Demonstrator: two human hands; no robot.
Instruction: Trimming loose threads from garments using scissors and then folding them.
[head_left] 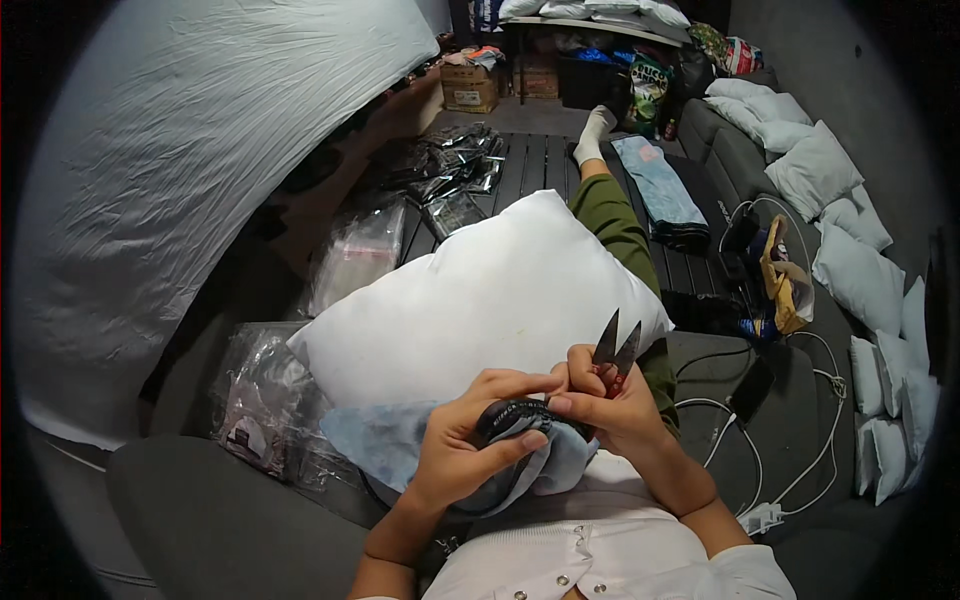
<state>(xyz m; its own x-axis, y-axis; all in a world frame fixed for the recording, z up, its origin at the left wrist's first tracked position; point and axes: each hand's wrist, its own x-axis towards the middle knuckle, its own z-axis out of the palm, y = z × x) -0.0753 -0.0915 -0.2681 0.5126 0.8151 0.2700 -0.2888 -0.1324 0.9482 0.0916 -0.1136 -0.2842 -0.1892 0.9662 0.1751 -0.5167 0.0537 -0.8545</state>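
Dark woven label strip (520, 415) on pale blue fabric cover (385, 440), pinched between left hand (465, 440) thumb and curled fingers, over lap; right hand (610, 410) fingers pressed round small black thread snips (615, 350), two blades parted, pointing up; one plump white pillow (480, 290) behind, smooth cotton

We are seeing the plump white square pillow (480, 300) lying on our lap, the crinkled clear plastic bags (270, 400) sitting to its left and the row of small white cushions (860, 280) lining the right.
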